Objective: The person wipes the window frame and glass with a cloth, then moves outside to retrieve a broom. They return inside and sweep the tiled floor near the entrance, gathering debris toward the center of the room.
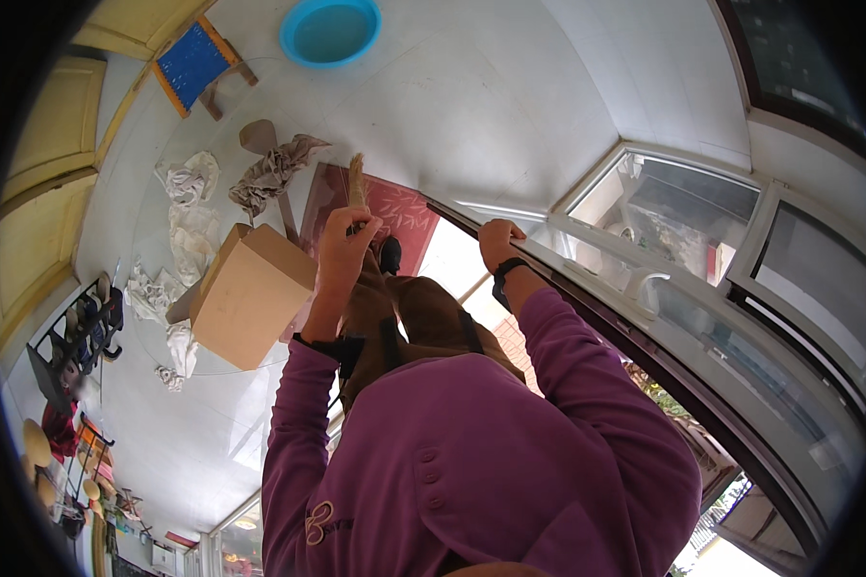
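My left hand [346, 241] is closed around a straw broom [358, 184], whose bristles extend beyond the fist toward the floor. Most of its handle is hidden by the hand. My right hand [500, 241], with a black band at the wrist, grips the edge of a white-framed glazed door [592, 285]. Below the left hand lies a red mat [411, 205] with a pale leaf pattern. A dark shoe [390, 254] stands on it.
An open cardboard box [256, 296] stands left of my left arm. Crumpled cloth or paper [278, 169] and white wrapping [191, 234] lie on the floor. A blue basin [330, 32], a low blue-seated stool [193, 66] and a shoe rack [79, 332] are farther off.
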A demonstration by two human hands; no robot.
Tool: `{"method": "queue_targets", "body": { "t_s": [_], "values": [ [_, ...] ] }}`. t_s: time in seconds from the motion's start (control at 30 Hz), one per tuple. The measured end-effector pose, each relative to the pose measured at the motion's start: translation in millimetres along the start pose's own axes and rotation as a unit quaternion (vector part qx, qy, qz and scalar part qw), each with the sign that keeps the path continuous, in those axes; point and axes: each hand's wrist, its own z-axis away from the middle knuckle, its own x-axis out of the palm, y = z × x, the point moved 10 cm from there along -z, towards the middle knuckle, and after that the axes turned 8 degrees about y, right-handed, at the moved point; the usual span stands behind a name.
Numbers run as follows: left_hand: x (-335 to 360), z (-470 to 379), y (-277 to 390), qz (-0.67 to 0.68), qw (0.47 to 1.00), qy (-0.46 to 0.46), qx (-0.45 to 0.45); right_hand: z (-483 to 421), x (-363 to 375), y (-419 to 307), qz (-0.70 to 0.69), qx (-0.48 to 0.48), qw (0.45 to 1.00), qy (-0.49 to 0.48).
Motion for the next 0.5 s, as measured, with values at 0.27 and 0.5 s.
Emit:
{"method": "queue_targets", "body": {
  "t_s": [0.27, 0.5],
  "values": [
    [47, 14, -3, -0.011, 0.999, -0.049, -0.004, 43, 47, -51, -0.057, -0.036, 0.995, -0.080],
    [58, 18, -3, -0.058, 0.996, -0.065, -0.017, 66, 120, -73, -0.229, 0.041, 0.969, -0.081]
  ]
}}
